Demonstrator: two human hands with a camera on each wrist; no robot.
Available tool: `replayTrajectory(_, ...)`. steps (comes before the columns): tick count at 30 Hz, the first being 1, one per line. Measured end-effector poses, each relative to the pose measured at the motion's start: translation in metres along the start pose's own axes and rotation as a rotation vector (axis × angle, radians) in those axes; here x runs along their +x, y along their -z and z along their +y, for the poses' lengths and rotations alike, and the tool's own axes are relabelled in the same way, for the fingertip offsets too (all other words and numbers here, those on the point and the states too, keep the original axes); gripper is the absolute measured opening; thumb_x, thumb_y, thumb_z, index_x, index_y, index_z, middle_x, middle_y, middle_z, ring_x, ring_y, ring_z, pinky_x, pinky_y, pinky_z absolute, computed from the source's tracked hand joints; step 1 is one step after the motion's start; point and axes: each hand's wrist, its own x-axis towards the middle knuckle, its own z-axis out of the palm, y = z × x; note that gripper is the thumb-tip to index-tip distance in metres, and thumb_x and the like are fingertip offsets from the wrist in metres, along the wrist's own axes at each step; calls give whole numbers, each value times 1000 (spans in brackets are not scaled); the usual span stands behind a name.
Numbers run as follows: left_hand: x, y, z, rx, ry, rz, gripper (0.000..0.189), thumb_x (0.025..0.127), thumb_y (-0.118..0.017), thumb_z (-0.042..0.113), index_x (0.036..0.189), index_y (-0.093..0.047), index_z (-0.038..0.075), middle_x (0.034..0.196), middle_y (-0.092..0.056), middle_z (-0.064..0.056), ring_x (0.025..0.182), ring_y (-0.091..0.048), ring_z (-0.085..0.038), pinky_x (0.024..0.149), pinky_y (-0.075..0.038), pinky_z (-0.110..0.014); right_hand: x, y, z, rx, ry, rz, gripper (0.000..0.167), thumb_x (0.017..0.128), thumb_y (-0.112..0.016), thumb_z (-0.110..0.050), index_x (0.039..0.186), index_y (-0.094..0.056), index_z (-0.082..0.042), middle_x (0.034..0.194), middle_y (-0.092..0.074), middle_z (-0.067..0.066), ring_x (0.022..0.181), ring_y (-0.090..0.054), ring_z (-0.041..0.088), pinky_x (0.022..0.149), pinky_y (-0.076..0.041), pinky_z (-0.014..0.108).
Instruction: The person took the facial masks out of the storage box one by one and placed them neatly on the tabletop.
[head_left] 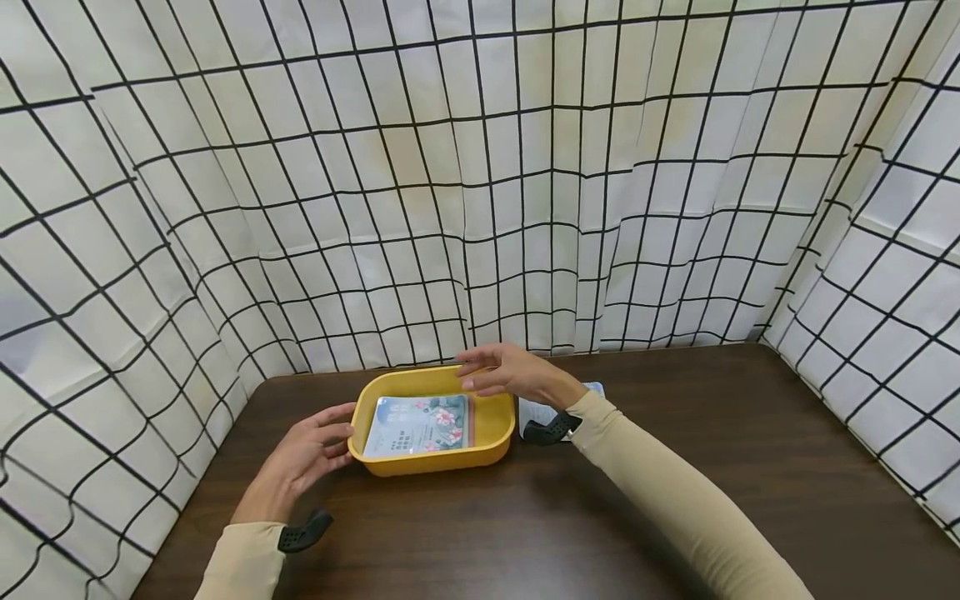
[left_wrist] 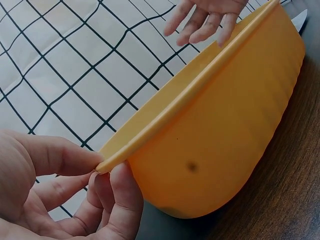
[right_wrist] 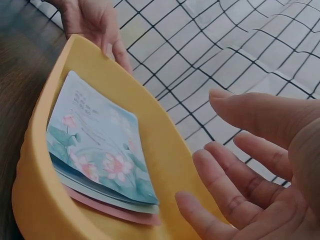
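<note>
A yellow plastic basin (head_left: 431, 460) sits on the table. Inside it lies a small stack of flat packets, the top packet (right_wrist: 102, 137) pale blue with pink lotus flowers and green leaves. My left hand (head_left: 311, 450) is at the basin's left end; in the left wrist view its thumb and fingers pinch the rim. Over the right end of the basin hovers my right hand (head_left: 517, 372), fingers spread and relaxed, nothing held. Another pale blue packet (head_left: 534, 411) lies on the table just right of the basin, partly hidden behind the right wrist.
The dark brown wooden table (head_left: 697, 450) extends to the right and toward me. White curtain (head_left: 510, 208) with a black grid hangs behind it and on both sides. Each wrist wears a black band (head_left: 551, 428).
</note>
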Motion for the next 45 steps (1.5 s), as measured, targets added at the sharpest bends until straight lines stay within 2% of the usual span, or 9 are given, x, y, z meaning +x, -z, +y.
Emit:
replayTrajectory(3,1,-2,2,3,1,-1,61,101,-61,13,156,-35,7,129,-52,-12,95,-59,-23,79,-54,-32,6,-4,3,-28,-8,-10,67,92,-76,-15,151,-46,-4,146,-53,20,125,-61,28,105,-46,52)
replayTrajectory(9,3,-5,4,5,21,24,60,101,-61,13,156,-38,9,136,-48,-14,96,-60,-24,81,-54,-32,15,-16,8,-106,-45,15,60,92,-76,-19,146,-53,-6,140,-60,14,118,-63,23,101,-51,49)
replayTrajectory(19,3,-5,3,4,23,19,61,101,-61,13,156,-37,9,137,-48,-14,97,-60,-24,81,-54,-32,30,-30,15,-130,-115,87,50,90,-79,-17,136,-62,-7,129,-67,8,111,-65,19,97,-54,47)
replayTrajectory(25,3,-5,4,-3,23,20,59,101,-60,13,156,-38,10,138,-48,-15,96,-60,-24,81,-54,-32,29,-33,15,-140,-117,122,45,90,-78,-19,132,-65,-8,124,-67,3,109,-64,20,97,-54,47)
replayTrajectory(33,2,-4,4,-12,27,27,58,101,-60,12,154,-40,10,136,-51,-13,95,-61,-22,80,-54,-32,24,-36,10,-139,-102,129,45,92,-76,-25,132,-65,-7,125,-64,4,115,-63,26,96,-54,46)
replayTrajectory(39,1,-2,4,-10,26,32,59,101,-61,12,155,-39,10,135,-52,-12,95,-61,-23,81,-55,-32,22,-43,11,-146,-52,248,38,92,-76,-19,127,-68,-8,130,-63,8,117,-60,25,98,-53,44)
replayTrajectory(45,1,-1,3,-11,28,31,60,100,-62,13,155,-39,10,136,-52,-13,96,-61,-23,82,-55,-32,22,-53,16,-37,6,393,28,94,-71,-8,122,-68,-5,128,-64,9,115,-63,24,96,-55,40)
